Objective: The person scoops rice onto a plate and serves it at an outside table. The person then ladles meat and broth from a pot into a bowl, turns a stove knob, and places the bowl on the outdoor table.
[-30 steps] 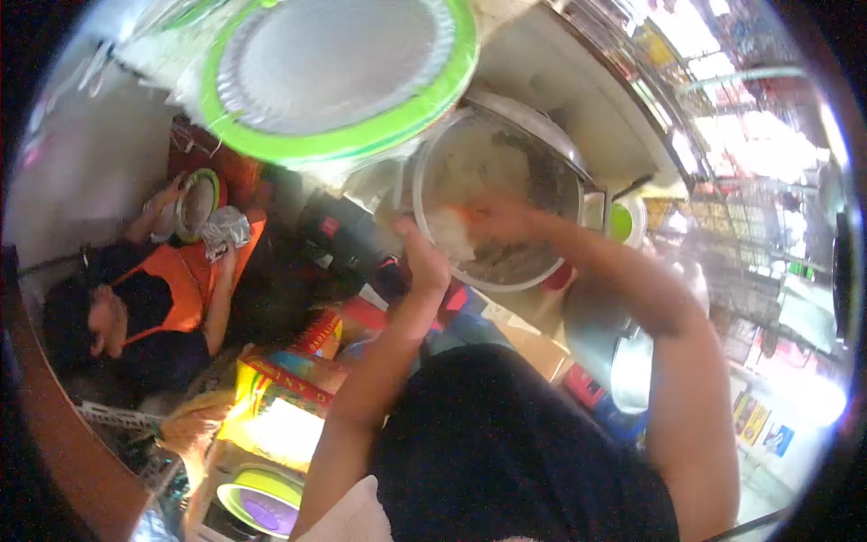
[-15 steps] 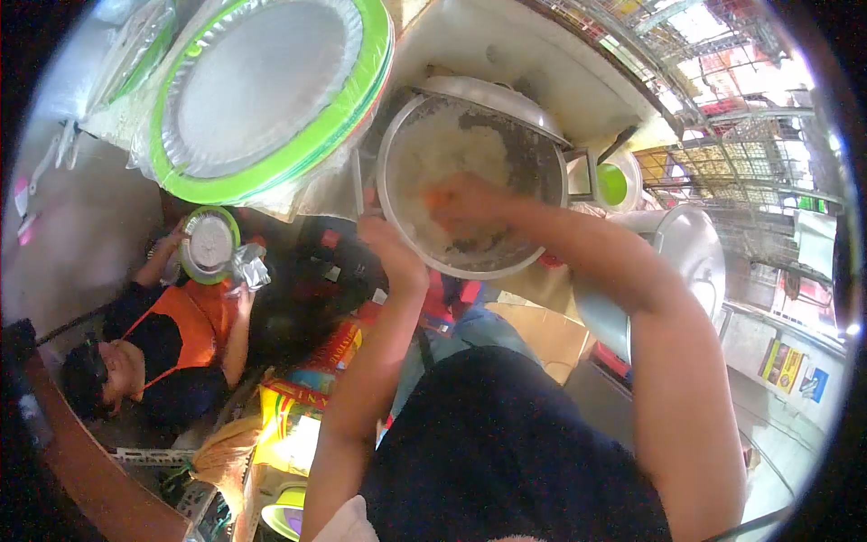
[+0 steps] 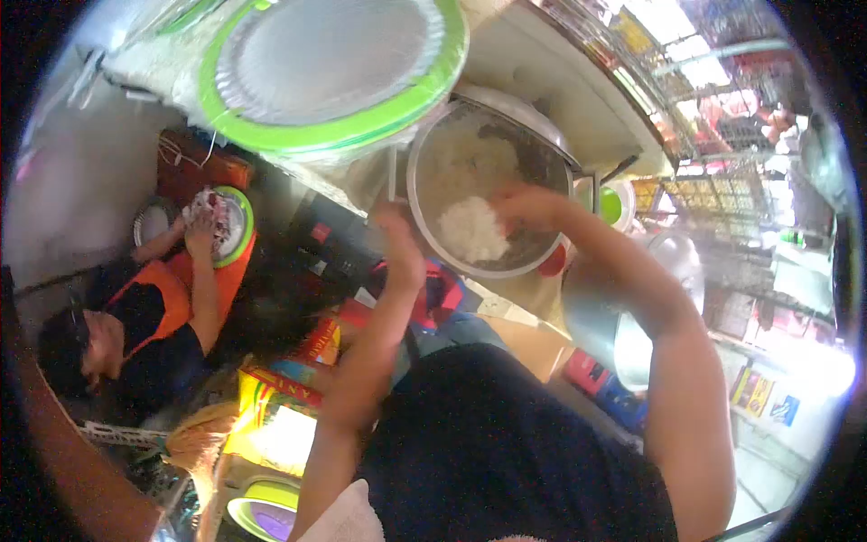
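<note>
A large metal pot point(image 3: 417, 203) holds white rice, with dark residue on part of its inside. Inside its mouth, my right hand point(image 3: 533, 210) is closed and blurred beside a heaped mound of rice point(image 3: 474, 231). Whatever carries the mound is hidden under the rice and my fingers. My left hand point(image 3: 396, 237) is at the pot's left side, closed at the lower end of its side handle point(image 3: 393, 176); the fingers are smeared by motion.
Foil-lined green-rimmed trays point(image 3: 334, 68) stand left of the pot. A metal lid point(image 3: 515, 108) leans behind it, and a big metal vessel point(image 3: 632, 298) is at right. A co-worker in an orange apron point(image 3: 172, 316) handles food on a green-rimmed plate point(image 3: 237, 226).
My right hand has come toward the pot's near side, and a mound of rice now shows beside it. The view has shifted. The co-worker's hands are now on food over the plate.
</note>
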Motion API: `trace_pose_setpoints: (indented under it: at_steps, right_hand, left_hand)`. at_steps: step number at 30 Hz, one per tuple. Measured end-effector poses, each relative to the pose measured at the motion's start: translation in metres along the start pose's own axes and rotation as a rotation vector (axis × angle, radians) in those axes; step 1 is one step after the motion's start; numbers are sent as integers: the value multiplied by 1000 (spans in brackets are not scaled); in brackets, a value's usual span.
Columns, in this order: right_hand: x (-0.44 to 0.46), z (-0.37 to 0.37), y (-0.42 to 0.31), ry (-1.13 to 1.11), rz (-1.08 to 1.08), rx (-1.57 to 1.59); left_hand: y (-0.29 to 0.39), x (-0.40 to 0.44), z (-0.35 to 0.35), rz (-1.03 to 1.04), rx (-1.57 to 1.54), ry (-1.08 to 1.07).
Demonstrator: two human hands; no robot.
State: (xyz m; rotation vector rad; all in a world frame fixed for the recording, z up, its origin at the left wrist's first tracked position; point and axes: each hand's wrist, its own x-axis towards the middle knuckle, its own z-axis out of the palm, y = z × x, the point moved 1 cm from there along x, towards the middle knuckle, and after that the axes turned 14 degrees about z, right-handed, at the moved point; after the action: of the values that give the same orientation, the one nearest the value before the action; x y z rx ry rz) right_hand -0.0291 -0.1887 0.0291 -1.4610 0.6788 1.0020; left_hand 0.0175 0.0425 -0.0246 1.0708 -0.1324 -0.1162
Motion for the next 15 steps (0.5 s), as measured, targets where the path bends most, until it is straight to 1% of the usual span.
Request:
trace_pose_setpoints:
  at_steps: [1, 3, 4, 5, 6, 7, 8, 9, 10, 12, 14, 15]
  right_hand:
    - [-28, 8, -18, 31, -16, 31]
    - [-47, 5, -16, 139, -230, -101]
    - [-42, -11, 4, 200, -252, -197]
    - [-36, -26, 24, 263, -270, -291]
    - [-37, -28, 28, 282, -265, -214]
    - [-40, -24, 30, 262, -233, 11]
    - [-42, -17, 30, 219, -202, 333]
    - [-46, -10, 32, 200, -203, 524]
    - [-54, -5, 34, 151, -229, 736]
    - [-65, -5, 48, 158, -310, 647]
    - [-75, 1, 43, 202, -331, 710]
    - [-84, 20, 29, 233, -313, 811]
  left_hand:
    - [-9, -1, -27, 56, 137, 4]
    - [-4, 14, -68, 17, 220, 191]
    - [6, 24, -87, -74, 164, 375]
    - [22, 46, -92, 34, 114, 556]
    - [25, 75, -107, 45, 98, 609]
    - [26, 115, -115, 231, 79, 615]
    - [20, 153, -132, 266, 125, 513]
    - [40, 183, -121, 291, 231, 396]
    - [30, 219, -117, 280, 292, 387]
    - [23, 260, -98, 227, 405, 300]
    - [16, 279, -80, 195, 471, 233]
    - [11, 282, -77, 188, 488, 219]
